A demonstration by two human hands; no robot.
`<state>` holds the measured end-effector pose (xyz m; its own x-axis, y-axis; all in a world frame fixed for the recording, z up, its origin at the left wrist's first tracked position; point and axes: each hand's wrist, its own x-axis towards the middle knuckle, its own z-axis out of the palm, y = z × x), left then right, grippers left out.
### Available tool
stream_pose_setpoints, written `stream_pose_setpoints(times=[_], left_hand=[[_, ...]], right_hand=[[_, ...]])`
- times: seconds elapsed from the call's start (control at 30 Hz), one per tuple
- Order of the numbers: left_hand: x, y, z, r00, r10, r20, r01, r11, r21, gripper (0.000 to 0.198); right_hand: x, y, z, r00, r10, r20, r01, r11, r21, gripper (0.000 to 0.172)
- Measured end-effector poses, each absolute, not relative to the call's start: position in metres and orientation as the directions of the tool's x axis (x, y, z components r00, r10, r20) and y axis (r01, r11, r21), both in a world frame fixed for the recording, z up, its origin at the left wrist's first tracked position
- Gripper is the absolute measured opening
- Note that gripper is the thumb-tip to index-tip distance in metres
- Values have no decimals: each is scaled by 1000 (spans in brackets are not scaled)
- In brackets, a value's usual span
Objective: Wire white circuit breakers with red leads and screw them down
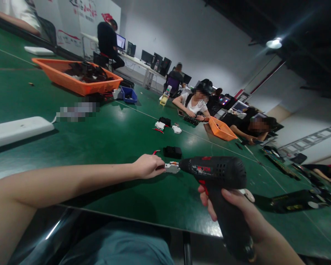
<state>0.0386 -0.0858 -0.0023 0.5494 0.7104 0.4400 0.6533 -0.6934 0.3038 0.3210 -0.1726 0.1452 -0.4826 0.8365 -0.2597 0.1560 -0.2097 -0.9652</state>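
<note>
On the green surface (121, 136), an orange basket (79, 86) holds a heap of dark parts (91, 71), with a small blue bin (130, 100) near it. Farther off, a bottle of yellow liquid (164, 98) stands near a person in a white top (195, 106), beside whom sits a second orange basket (223, 133). A ceiling lamp (274, 43) glows above.

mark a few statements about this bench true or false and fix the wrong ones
1. The right hand holds a drill. True.
2. The left hand grips the bottle. False: it holds a pale part.
3. The drill points toward the pale part. True.
4. The blue bin is right of the bottle in the picture. False: it is left of it.
5. The larger orange basket holds dark parts. True.
6. The table is white. False: it is green.
</note>
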Motion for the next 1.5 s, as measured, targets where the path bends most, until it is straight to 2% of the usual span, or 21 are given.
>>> stream_pose_setpoints(times=[0.27, 0.83, 1.5], left_hand=[[39, -86, -3, 540, 710, 452, 643, -695, 322, 29], [38, -84, -6, 554, 712, 431, 663, -690, 289, 33], [39, -85, -4, 553, 711, 434, 672, -689, 272, 32]], right_hand=[[316, -170, 144, -483, 826, -292, 193, -225, -955, 52], [315, -166, 142, -462, 841, -281, 146, -240, -960, 45], [318, -165, 139, -530, 804, -271, 114, -249, -962, 47]])
